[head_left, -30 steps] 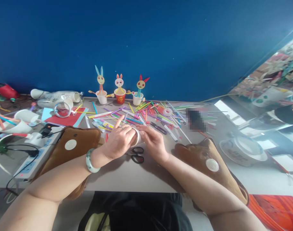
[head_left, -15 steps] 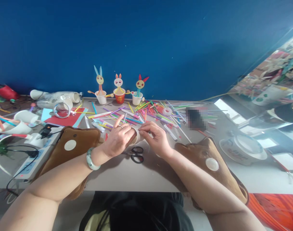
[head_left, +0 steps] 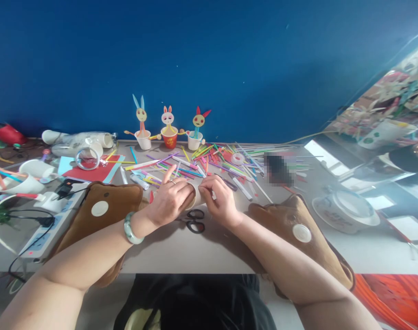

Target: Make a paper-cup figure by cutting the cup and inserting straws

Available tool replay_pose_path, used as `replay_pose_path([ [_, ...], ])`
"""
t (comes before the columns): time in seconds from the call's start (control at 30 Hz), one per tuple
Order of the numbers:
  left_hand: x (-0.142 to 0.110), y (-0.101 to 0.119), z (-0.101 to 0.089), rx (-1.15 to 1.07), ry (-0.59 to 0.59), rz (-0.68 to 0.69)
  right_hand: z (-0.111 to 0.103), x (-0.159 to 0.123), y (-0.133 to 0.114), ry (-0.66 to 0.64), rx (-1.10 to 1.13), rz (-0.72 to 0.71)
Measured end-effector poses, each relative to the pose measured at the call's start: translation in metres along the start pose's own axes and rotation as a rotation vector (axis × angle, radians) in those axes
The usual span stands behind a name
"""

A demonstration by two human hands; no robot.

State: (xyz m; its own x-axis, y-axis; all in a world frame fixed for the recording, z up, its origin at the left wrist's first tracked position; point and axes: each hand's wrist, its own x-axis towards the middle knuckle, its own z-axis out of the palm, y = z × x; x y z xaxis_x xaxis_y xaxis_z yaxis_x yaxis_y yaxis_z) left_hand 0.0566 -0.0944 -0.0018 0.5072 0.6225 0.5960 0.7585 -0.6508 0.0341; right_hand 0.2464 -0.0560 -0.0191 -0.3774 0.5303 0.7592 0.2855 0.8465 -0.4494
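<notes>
My left hand (head_left: 169, 200) is wrapped round a white paper cup (head_left: 197, 196) held on its side over the table, index finger raised and a ring on one finger. My right hand (head_left: 222, 200) is closed in a pinch at the cup's rim; what it pinches is too small to name. Black-handled scissors (head_left: 195, 220) lie on the table just below both hands. A jade bangle (head_left: 129, 228) sits on my left wrist. Both forearms rest near brown padded cushions (head_left: 102, 208).
Several coloured paper straws and strips (head_left: 209, 166) litter the table behind the hands. Three cup bunny figures (head_left: 168, 128) stand at the blue wall. A tape roll (head_left: 238, 159), white cups (head_left: 25, 176), red paper (head_left: 92, 172) and a power strip (head_left: 40, 233) lie left; a bowl (head_left: 346, 213) sits right.
My right hand shifted slightly left and lower, closing tighter onto the cup's rim. My left hand kept its hold on the cup nearly still.
</notes>
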Motion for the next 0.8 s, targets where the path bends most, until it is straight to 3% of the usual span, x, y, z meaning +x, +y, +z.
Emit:
replay_pose_path([
  [0.2, -0.0012, 0.0025, -0.0004, -0.099, 0.012, -0.026, 0.0, -0.0044, -0.0011, -0.008, -0.049, -0.081],
  [0.4, -0.0018, 0.0053, 0.0021, -0.051, 0.058, -0.082, 0.0015, -0.0095, -0.0007, -0.095, -0.079, -0.05],
  [0.8, -0.0033, 0.0035, 0.003, 0.099, 0.101, 0.009, 0.003, -0.0071, -0.0072, -0.026, 0.003, -0.024],
])
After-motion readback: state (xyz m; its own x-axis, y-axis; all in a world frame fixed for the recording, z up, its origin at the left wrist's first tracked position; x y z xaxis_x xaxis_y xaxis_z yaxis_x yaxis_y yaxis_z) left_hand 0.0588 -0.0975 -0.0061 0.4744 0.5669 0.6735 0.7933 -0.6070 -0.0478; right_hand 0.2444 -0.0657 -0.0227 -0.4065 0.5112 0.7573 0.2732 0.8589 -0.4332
